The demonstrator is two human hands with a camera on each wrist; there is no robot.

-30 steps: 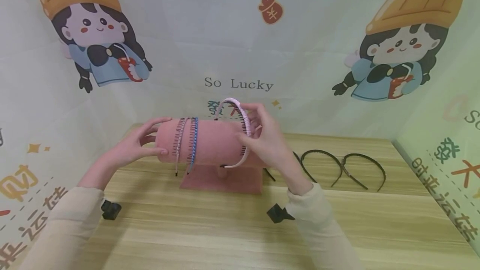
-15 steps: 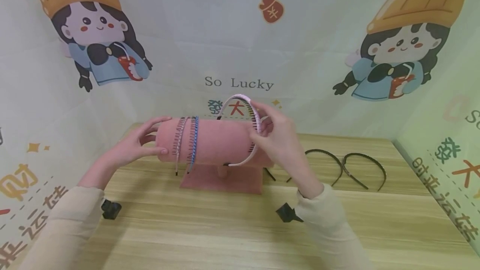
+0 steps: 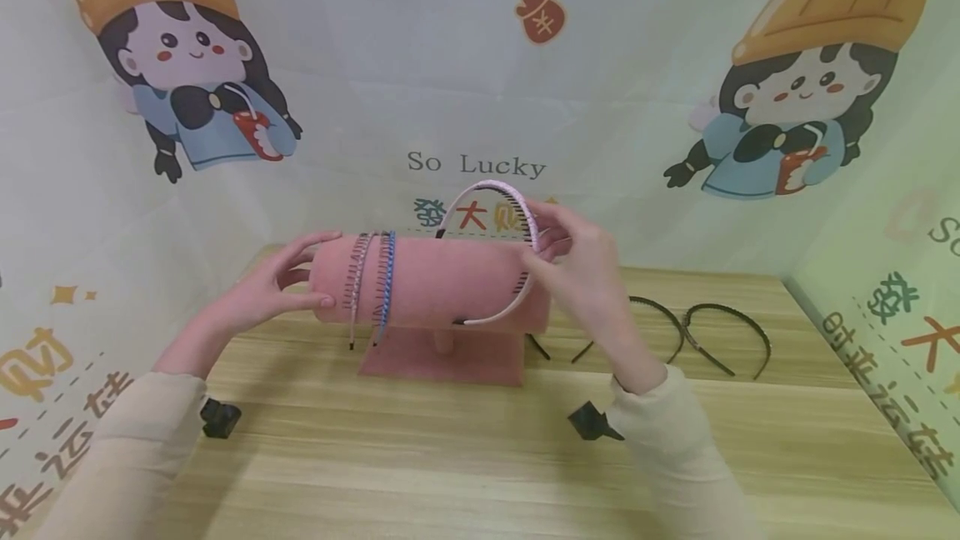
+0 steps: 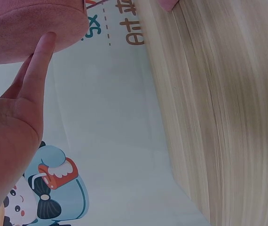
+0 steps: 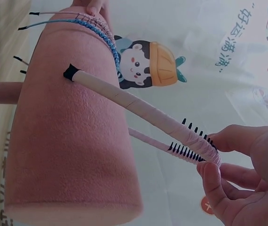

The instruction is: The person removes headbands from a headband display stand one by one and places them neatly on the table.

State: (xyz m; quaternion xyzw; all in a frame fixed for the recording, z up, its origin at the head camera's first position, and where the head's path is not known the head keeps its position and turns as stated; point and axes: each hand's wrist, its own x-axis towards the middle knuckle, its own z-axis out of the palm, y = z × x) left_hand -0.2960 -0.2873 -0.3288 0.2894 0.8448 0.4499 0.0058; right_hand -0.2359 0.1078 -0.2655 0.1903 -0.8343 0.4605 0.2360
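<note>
A pink velvety headband stand (image 3: 457, 282), a horizontal roll on a flat base, rests on the table. My left hand (image 3: 258, 294) holds the roll's left end, thumb in front and fingers over the top; in the left wrist view, a fingertip (image 4: 45, 41) presses its end. My right hand (image 3: 588, 265) pinches a pale pink toothed headband (image 3: 534, 227) at its arch. In the right wrist view, this headband (image 5: 138, 110) stands tilted around the roll, its black tips near the surface and its arch well away. Left of it, a pink headband (image 3: 358, 277) and a blue headband (image 3: 388, 282) encircle the roll.
Several black headbands (image 3: 727, 307) lie on the wooden table (image 3: 420, 465) to the right, partly behind my right arm. A printed cloth (image 3: 360, 98) rises behind and beside the table. A black device (image 3: 592, 422) sits at my right cuff.
My right hand has moved right, drawing the pale pink headband's arch right and slightly up; its lower tip has shifted a little right. My left hand and the stand have stayed in place.
</note>
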